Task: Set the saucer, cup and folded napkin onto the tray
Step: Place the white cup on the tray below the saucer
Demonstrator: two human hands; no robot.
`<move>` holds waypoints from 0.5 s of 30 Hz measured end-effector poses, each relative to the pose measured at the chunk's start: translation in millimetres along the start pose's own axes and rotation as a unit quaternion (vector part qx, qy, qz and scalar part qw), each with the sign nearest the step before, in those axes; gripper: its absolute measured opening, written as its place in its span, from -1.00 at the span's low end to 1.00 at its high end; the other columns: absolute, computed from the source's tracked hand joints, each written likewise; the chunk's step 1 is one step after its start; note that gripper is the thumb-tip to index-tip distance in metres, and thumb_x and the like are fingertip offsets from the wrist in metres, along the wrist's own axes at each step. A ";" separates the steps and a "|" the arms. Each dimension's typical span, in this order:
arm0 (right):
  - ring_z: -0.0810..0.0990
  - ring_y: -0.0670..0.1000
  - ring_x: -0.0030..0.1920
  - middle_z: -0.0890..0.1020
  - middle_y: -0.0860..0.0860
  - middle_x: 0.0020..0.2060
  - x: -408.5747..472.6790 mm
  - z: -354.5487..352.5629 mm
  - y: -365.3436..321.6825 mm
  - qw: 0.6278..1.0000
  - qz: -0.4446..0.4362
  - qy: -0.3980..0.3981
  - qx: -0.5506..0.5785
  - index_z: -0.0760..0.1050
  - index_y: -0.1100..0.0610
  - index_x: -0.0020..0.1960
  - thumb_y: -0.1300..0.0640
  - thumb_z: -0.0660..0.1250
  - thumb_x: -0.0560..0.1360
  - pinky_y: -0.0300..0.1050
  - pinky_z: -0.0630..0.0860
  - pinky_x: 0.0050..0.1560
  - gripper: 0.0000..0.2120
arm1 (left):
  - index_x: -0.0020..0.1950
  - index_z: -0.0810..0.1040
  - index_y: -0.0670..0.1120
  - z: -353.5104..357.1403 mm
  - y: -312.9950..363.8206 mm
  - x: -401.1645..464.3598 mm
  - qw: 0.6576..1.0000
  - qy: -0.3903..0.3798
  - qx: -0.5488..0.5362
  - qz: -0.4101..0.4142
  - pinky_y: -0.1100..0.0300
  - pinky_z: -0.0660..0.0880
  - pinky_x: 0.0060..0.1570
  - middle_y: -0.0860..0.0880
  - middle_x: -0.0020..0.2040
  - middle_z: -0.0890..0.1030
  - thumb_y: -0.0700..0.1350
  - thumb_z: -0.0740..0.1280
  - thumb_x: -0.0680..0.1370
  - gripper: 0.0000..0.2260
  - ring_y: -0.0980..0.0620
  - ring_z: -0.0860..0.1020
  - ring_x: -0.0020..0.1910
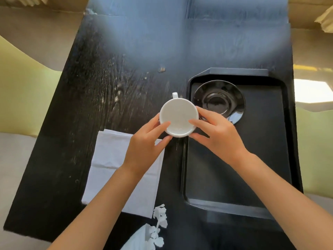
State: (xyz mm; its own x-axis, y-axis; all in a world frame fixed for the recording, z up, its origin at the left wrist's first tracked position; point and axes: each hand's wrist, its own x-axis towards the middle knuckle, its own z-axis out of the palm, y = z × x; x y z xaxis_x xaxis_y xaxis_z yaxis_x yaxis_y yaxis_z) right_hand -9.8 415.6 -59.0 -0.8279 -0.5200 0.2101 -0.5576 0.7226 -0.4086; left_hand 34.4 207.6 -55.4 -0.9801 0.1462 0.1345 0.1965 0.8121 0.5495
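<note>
A white cup (178, 115) with its handle pointing away is held between both hands, above the left rim of the black tray (236, 206). My left hand (144, 147) grips its left side and my right hand (218, 134) grips its right side. A glossy black saucer (219, 100) lies in the tray's far left corner, just right of the cup. The folded white napkin (108, 170) lies flat on the black table (81, 105), left of the tray, partly under my left forearm.
The tray sits along the table's right edge. A white lace-trimmed cloth (155, 230) shows at the bottom near my body. Beige cushions and floor surround the narrow table on both sides.
</note>
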 end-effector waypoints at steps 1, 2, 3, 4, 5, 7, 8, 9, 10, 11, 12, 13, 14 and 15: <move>0.64 0.23 0.03 0.60 0.28 0.14 -14.5 -4.2 -3.2 1.000 0.007 0.002 0.004 0.61 0.27 0.03 0.17 0.51 0.32 -0.04 0.46 0.11 -0.68 | 0.16 0.58 -0.20 -0.5 5.9 -10.0 1.000 -0.006 0.000 0.011 0.07 0.42 0.12 -0.24 0.19 0.58 -0.15 0.48 0.37 -0.62 -0.19 0.60 0.10; 0.64 0.23 0.03 0.59 0.28 0.14 -29.0 -8.1 -6.1 1.000 0.012 0.003 0.009 0.61 0.26 0.03 0.14 0.48 0.34 -0.03 0.46 0.12 -0.69 | 0.16 0.59 -0.20 -0.4 11.1 -19.6 1.000 -0.011 0.002 0.025 0.07 0.44 0.10 -0.24 0.19 0.58 -0.13 0.46 0.38 -0.63 -0.18 0.61 0.08; 0.64 0.22 0.02 0.59 0.28 0.15 -43.2 -11.5 -8.9 1.000 0.016 0.001 0.012 0.61 0.26 0.03 0.12 0.44 0.36 -0.03 0.47 0.12 -0.70 | 0.14 0.59 -0.20 0.1 15.4 -29.8 0.999 -0.015 0.005 0.042 0.08 0.46 0.09 -0.24 0.18 0.59 -0.13 0.45 0.38 -0.64 -0.16 0.62 0.07; 0.65 0.20 0.00 0.59 0.28 0.14 -57.1 -14.7 -11.5 1.000 0.017 -0.005 0.014 0.62 0.25 0.03 0.10 0.41 0.37 -0.03 0.48 0.10 -0.70 | 0.13 0.60 -0.20 1.4 19.2 -39.7 0.998 -0.017 0.006 0.058 0.09 0.47 0.09 -0.24 0.16 0.60 -0.14 0.45 0.38 -0.66 -0.15 0.63 0.05; 0.66 0.19 -0.03 0.60 0.28 0.14 -70.0 -16.9 -13.7 1.000 0.016 -0.014 0.014 0.62 0.25 0.02 0.08 0.40 0.37 -0.03 0.50 0.09 -0.70 | 0.11 0.61 -0.21 3.0 22.3 -49.7 0.997 -0.018 0.004 0.073 0.10 0.48 0.08 -0.23 0.15 0.60 -0.14 0.45 0.39 -0.68 -0.13 0.64 0.03; 0.68 0.17 -0.06 0.60 0.28 0.13 -92.8 -19.3 -16.7 0.999 0.013 -0.035 0.017 0.63 0.24 0.01 0.08 0.39 0.37 -0.04 0.54 0.05 -0.70 | 0.09 0.63 -0.21 7.9 26.5 -68.0 0.996 -0.022 -0.008 0.092 0.14 0.51 0.07 -0.22 0.13 0.62 -0.15 0.45 0.42 -0.73 -0.10 0.66 -0.01; 0.68 0.16 -0.07 0.60 0.28 0.13 -103.3 -19.3 -17.6 0.999 0.013 -0.042 0.019 0.64 0.24 0.01 0.08 0.39 0.38 -0.05 0.54 0.05 -0.71 | 0.07 0.64 -0.21 11.0 28.1 -76.6 0.995 -0.025 -0.016 0.098 0.17 0.54 0.04 -0.21 0.12 0.62 -0.14 0.44 0.45 -0.76 -0.08 0.67 -0.03; 0.68 0.15 -0.06 0.60 0.27 0.13 -113.0 -18.3 -18.2 0.999 0.013 -0.045 0.021 0.64 0.25 0.00 0.08 0.37 0.39 -0.07 0.53 0.06 -0.71 | 0.07 0.64 -0.21 14.3 29.9 -84.4 0.994 -0.029 -0.022 0.102 0.17 0.57 0.01 -0.20 0.12 0.63 -0.13 0.43 0.46 -0.77 -0.08 0.67 -0.05; 0.68 0.14 -0.06 0.61 0.27 0.13 -121.8 -16.7 -18.3 0.999 0.015 -0.045 0.023 0.64 0.25 -0.01 0.07 0.36 0.41 -0.10 0.53 0.06 -0.72 | 0.07 0.64 -0.21 17.9 31.5 -91.1 0.993 -0.037 -0.028 0.105 0.16 0.59 -0.02 -0.21 0.12 0.63 -0.12 0.41 0.47 -0.77 -0.08 0.67 -0.05; 0.68 0.13 -0.05 0.61 0.26 0.13 -129.7 -14.3 -18.3 0.999 0.017 -0.045 0.025 0.64 0.25 -0.01 0.06 0.34 0.42 -0.12 0.53 0.06 -0.72 | 0.08 0.63 -0.21 21.5 33.3 -96.7 0.993 -0.047 -0.033 0.106 0.13 0.60 -0.03 -0.21 0.12 0.62 -0.13 0.40 0.47 -0.76 -0.08 0.67 -0.05; 0.67 0.12 -0.05 0.61 0.26 0.12 -137.0 -11.9 -18.2 0.998 0.021 -0.043 0.027 0.64 0.26 -0.02 0.06 0.34 0.43 -0.12 0.55 0.05 -0.72 | 0.10 0.63 -0.22 25.2 34.9 -100.8 0.992 -0.057 -0.038 0.107 0.11 0.61 -0.03 -0.21 0.13 0.62 -0.14 0.39 0.46 -0.74 -0.09 0.67 -0.04; 0.67 0.12 -0.05 0.61 0.27 0.12 -143.1 -9.0 -17.8 0.998 0.026 -0.041 0.030 0.64 0.26 -0.02 0.07 0.35 0.43 -0.12 0.57 0.04 -0.73 | 0.10 0.62 -0.22 28.7 36.0 -104.2 0.991 -0.065 -0.041 0.107 0.11 0.61 -0.03 -0.21 0.13 0.62 -0.14 0.40 0.45 -0.73 -0.08 0.67 -0.03; 0.67 0.13 -0.05 0.61 0.27 0.12 -148.8 -6.3 -17.2 0.998 0.030 -0.039 0.033 0.63 0.26 -0.02 0.09 0.38 0.41 -0.10 0.59 0.02 -0.74 | 0.11 0.62 -0.22 32.2 37.2 -106.9 0.991 -0.073 -0.042 0.105 0.11 0.62 -0.04 -0.21 0.13 0.62 -0.15 0.40 0.44 -0.73 -0.08 0.67 -0.04; 0.67 0.13 -0.06 0.61 0.28 0.12 -153.7 -3.8 -16.7 0.998 0.035 -0.040 0.033 0.63 0.26 -0.02 0.11 0.41 0.39 -0.08 0.61 0.00 -0.74 | 0.11 0.62 -0.22 35.3 38.3 -109.2 0.991 -0.080 -0.041 0.104 0.11 0.62 -0.05 -0.20 0.13 0.62 -0.15 0.41 0.43 -0.72 -0.08 0.67 -0.05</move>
State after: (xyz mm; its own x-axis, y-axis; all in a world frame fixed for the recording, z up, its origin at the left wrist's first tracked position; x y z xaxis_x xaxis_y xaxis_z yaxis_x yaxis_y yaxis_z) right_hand 126.6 485.2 -81.1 -0.8558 -0.5057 0.1089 -0.4910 0.7279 -0.4786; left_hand 147.9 242.7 -78.2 -0.9090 0.3981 0.1237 0.3901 0.7079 0.5888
